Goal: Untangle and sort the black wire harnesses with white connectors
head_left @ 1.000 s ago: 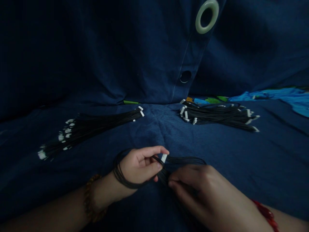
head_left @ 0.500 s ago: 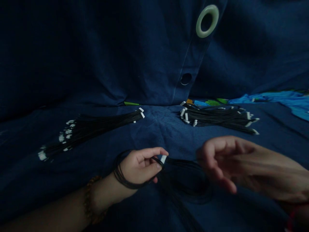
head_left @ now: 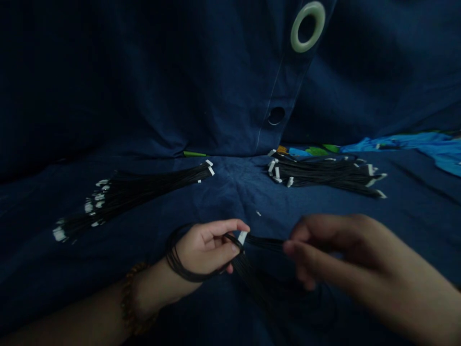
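Observation:
My left hand (head_left: 207, 250) is closed on black wires, with a white connector (head_left: 242, 237) pinched between thumb and forefinger. Loops of these black wires (head_left: 175, 262) pass around the back of that hand and its wrist. More strands hang down below the fingers into the dark. On the right, my right hand (head_left: 324, 254) is closed, thumb and fingertips together on the black strands (head_left: 266, 242) that run out from the white connector. Its fingertips are slightly blurred.
A bundle of black wires with white ends (head_left: 144, 190) lies at left on the dark blue cloth (head_left: 230, 202). Another such bundle (head_left: 320, 175) lies at right. A tiny white scrap (head_left: 258, 213) sits between them. Blue cloth (head_left: 414, 144) lies far right; a grommeted curtain (head_left: 230, 72) hangs behind.
My right hand has turned over and moved left, its fingers closing on the strands beside the connector. A tiny white scrap now shows on the cloth. My left hand keeps its hold.

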`<state>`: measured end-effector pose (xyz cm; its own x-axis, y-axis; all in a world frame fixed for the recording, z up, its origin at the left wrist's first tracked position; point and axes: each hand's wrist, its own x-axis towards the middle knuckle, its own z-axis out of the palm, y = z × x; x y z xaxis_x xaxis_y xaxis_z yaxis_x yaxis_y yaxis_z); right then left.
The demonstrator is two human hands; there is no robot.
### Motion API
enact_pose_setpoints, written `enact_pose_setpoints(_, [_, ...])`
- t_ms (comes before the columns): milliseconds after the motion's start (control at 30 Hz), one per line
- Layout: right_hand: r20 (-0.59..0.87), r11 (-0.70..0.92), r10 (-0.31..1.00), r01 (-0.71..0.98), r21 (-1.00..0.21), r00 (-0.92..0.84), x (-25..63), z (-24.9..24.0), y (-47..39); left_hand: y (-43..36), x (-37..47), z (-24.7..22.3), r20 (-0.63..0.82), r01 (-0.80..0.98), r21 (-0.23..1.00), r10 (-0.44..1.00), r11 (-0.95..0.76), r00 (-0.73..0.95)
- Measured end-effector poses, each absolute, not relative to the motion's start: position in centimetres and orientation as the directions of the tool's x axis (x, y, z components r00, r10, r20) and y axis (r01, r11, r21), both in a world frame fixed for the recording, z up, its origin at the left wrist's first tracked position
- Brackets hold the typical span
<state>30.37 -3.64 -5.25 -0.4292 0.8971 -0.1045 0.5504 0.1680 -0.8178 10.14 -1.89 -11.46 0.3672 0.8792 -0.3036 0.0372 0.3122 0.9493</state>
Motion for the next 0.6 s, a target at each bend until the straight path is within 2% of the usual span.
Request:
enact_pose_setpoints(67, [-0.06,0.33,0.887,0.72,-0.61,-0.458,29.7,-5.9,-4.8,-1.9,10.1,-11.5,-0.304,0.023,0.947,0.875,0.319,0.377])
enact_pose_setpoints(133, [-0.058,0.408,0.863,0.759,-0.508,-0.503,29.4,-6.2,-5.5,-1.9,10.0,-11.5,-0.304,0.013,0.946,0.871,0.325,0.386])
enact_pose_setpoints(400, [-0.102,0.438,0.827,0.747,-0.5,-0.553,29.5,-6.2,-5.2,-2.0,9.8,-11.4,-0.307,0.007,0.942,0.856,0.334,0.416])
enact_pose_setpoints(600, [-0.1,0.425,0.837,0.754,-0.501,-0.538,29.2,-6.3,-5.3,-2.3,10.1,-10.9,-0.314,0.007,0.942,0.872,0.336,0.376])
